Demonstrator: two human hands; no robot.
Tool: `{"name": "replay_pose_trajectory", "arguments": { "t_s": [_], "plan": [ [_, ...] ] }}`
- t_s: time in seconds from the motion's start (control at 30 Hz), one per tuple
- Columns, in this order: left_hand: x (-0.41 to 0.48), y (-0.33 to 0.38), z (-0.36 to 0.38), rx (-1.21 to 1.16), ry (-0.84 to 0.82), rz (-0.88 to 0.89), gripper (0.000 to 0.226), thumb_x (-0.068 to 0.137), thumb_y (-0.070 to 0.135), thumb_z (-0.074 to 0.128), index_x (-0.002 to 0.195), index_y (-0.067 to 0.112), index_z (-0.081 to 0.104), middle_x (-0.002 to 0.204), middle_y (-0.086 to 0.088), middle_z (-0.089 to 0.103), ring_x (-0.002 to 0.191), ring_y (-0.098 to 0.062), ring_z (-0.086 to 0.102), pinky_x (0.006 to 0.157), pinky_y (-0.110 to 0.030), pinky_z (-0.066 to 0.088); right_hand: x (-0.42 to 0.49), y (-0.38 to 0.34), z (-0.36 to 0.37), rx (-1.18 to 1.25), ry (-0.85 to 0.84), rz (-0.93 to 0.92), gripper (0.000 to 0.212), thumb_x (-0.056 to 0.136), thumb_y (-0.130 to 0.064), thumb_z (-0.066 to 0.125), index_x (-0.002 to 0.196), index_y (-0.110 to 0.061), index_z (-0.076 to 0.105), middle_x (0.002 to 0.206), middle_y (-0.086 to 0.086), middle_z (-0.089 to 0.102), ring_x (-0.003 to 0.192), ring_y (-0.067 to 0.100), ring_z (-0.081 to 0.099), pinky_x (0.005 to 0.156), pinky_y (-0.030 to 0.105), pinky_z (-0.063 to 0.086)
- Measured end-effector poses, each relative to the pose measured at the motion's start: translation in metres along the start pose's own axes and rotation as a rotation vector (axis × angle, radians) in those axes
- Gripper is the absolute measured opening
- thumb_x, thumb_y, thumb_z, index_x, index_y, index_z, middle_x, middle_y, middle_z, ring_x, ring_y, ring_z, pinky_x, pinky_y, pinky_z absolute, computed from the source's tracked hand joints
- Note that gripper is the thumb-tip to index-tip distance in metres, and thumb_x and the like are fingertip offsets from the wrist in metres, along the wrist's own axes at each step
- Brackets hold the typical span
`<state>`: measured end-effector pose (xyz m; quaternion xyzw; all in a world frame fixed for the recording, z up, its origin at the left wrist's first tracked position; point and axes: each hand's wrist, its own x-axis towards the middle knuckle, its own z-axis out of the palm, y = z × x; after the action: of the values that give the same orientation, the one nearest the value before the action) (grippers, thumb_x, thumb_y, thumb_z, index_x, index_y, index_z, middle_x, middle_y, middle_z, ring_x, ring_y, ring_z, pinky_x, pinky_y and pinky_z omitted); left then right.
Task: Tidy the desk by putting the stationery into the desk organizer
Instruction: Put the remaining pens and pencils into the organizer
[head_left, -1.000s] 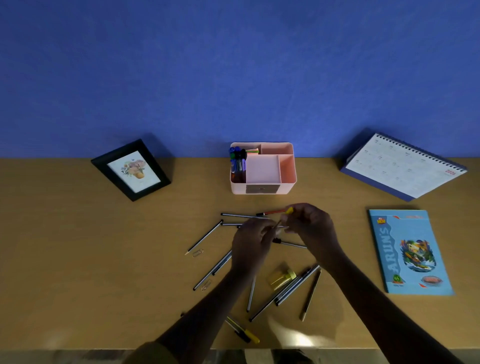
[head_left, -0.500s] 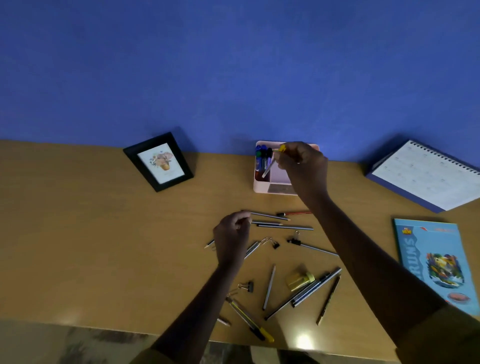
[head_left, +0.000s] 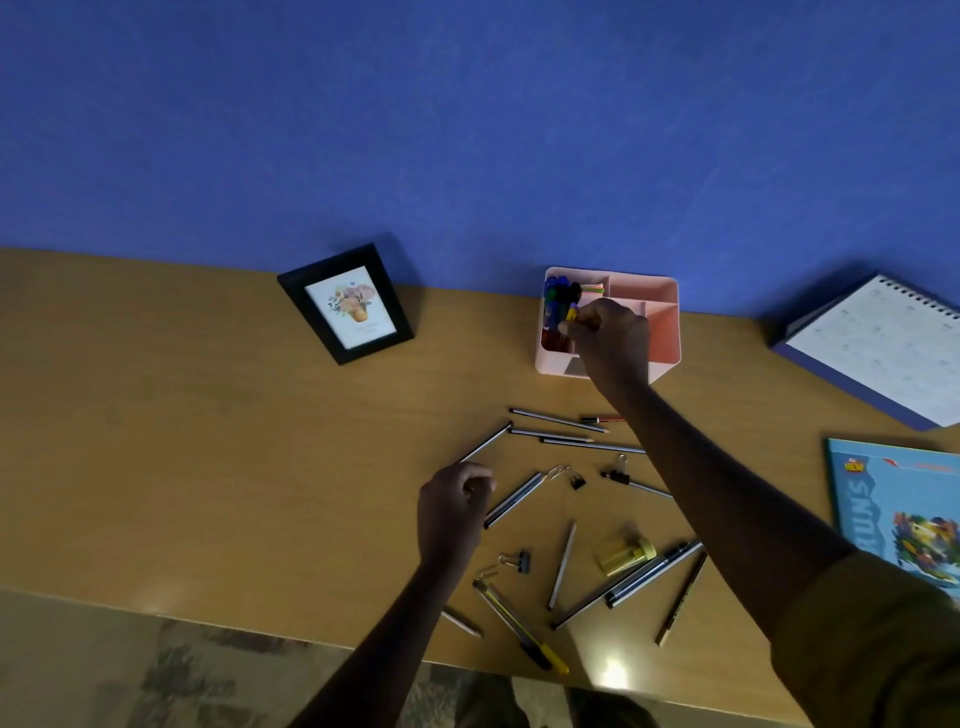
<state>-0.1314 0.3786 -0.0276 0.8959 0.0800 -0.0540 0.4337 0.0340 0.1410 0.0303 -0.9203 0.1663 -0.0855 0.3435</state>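
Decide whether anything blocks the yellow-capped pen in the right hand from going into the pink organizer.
Nothing visible does. The right hand holds the pen right over the organizer, beside the markers already standing there.

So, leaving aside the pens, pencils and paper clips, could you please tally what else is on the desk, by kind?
Black picture frame: 1
Pink plastic desk organizer: 1
White spiral-bound desk calendar: 1
Blue exercise book: 1
Small yellow translucent container: 1
Black binder clips: 3
Total: 8
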Motion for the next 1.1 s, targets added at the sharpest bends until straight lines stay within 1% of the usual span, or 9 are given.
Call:
{"name": "replay_pose_trajectory", "arguments": {
  "t_s": [0.17, 0.27, 0.33, 0.43, 0.53, 0.63, 0.7, 0.87, 1.1],
  "plan": [
    [-0.027, -0.015, 0.003, 0.146, -0.127, 0.104, 0.008, 0.092, 0.031, 0.077, 0.099, 0.028, 0.080, 0.095, 0.016, 0.076, 0.081, 0.003, 0.068, 0.070, -0.022, 0.058, 0.000, 0.000, 0.001, 0.006, 0.002, 0.049, 0.027, 0.094, -0.035, 0.082, 0.102, -0.010, 0.077, 0.102, 0.003, 0.081, 0.082, 0.011, 0.068, 0.063, 0.014, 0.042],
    [-0.053, -0.023, 0.001, 0.253, -0.307, 0.230, 0.011, 0.092, 0.040, 0.074, 0.098, 0.030, 0.076, 0.097, 0.015, 0.071, 0.082, 0.000, 0.063, 0.067, -0.024, 0.054, -0.004, 0.000, -0.006, 0.032, 0.004, 0.028, 0.024, 0.093, -0.033, 0.083, 0.100, -0.011, 0.076, 0.100, 0.002, 0.080, 0.083, 0.013, 0.070, 0.065, 0.019, 0.048],
    [-0.069, -0.031, -0.001, 0.337, -0.429, 0.323, 0.017, 0.094, 0.045, 0.069, 0.101, 0.031, 0.075, 0.104, 0.014, 0.068, 0.092, -0.003, 0.062, 0.071, -0.023, 0.048, -0.009, 0.002, -0.013, 0.049, 0.016, -0.004, 0.022, 0.094, -0.030, 0.082, 0.099, -0.011, 0.074, 0.101, 0.004, 0.079, 0.084, 0.014, 0.070, 0.070, 0.024, 0.054],
    [-0.086, -0.045, -0.007, 0.408, -0.571, 0.415, 0.026, 0.097, 0.048, 0.067, 0.116, 0.033, 0.075, 0.122, 0.012, 0.064, 0.110, -0.004, 0.061, 0.085, -0.020, 0.049, -0.022, 0.010, -0.024, 0.069, 0.023, -0.053, 0.024, 0.093, -0.032, 0.083, 0.101, -0.011, 0.072, 0.109, 0.003, 0.078, 0.095, 0.012, 0.071, 0.079, 0.028, 0.063],
    [-0.095, -0.050, -0.011, 0.421, -0.662, 0.510, 0.022, 0.095, 0.041, 0.072, 0.114, 0.030, 0.075, 0.115, 0.010, 0.064, 0.106, -0.006, 0.060, 0.082, -0.015, 0.042, -0.040, 0.021, -0.032, 0.080, 0.016, -0.099, 0.025, 0.093, -0.031, 0.083, 0.102, -0.011, 0.072, 0.113, 0.002, 0.076, 0.105, 0.012, 0.070, 0.086, 0.031, 0.065],
    [-0.101, -0.055, -0.012, 0.437, -0.670, 0.549, 0.024, 0.081, 0.036, 0.087, 0.101, 0.033, 0.074, 0.102, 0.013, 0.063, 0.093, -0.004, 0.062, 0.070, -0.016, 0.052, -0.058, 0.032, -0.039, 0.094, 0.008, -0.124, 0.021, 0.094, -0.030, 0.082, 0.101, -0.012, 0.072, 0.112, 0.000, 0.075, 0.110, 0.015, 0.072, 0.091, 0.034, 0.065],
    [-0.103, -0.055, -0.009, 0.466, -0.661, 0.588, 0.031, 0.072, 0.037, 0.093, 0.097, 0.035, 0.074, 0.097, 0.014, 0.064, 0.087, -0.002, 0.063, 0.064, -0.018, 0.055, -0.068, 0.038, -0.043, 0.102, 0.002, -0.121, 0.020, 0.095, -0.029, 0.081, 0.102, -0.013, 0.072, 0.108, -0.001, 0.077, 0.104, 0.015, 0.074, 0.088, 0.035, 0.066],
    [-0.105, -0.057, -0.002, 0.514, -0.609, 0.646, 0.031, 0.078, 0.037, 0.091, 0.105, 0.034, 0.077, 0.101, 0.011, 0.071, 0.089, -0.003, 0.065, 0.068, -0.016, 0.055, -0.090, 0.050, -0.051, 0.154, -0.017, -0.121, 0.013, 0.093, -0.024, 0.082, 0.096, -0.013, 0.076, 0.088, -0.003, 0.077, 0.078, 0.009, 0.074, 0.072, 0.038, 0.066],
    [-0.097, -0.044, 0.005, 0.488, -0.485, 0.557, 0.031, 0.076, 0.033, 0.094, 0.103, 0.031, 0.079, 0.101, 0.010, 0.073, 0.086, -0.003, 0.067, 0.067, -0.015, 0.052, -0.114, 0.054, -0.059, 0.190, -0.061, -0.096, 0.011, 0.094, -0.024, 0.082, 0.094, -0.015, 0.076, 0.082, -0.008, 0.074, 0.074, 0.007, 0.071, 0.067, 0.034, 0.063]
  ]
}}
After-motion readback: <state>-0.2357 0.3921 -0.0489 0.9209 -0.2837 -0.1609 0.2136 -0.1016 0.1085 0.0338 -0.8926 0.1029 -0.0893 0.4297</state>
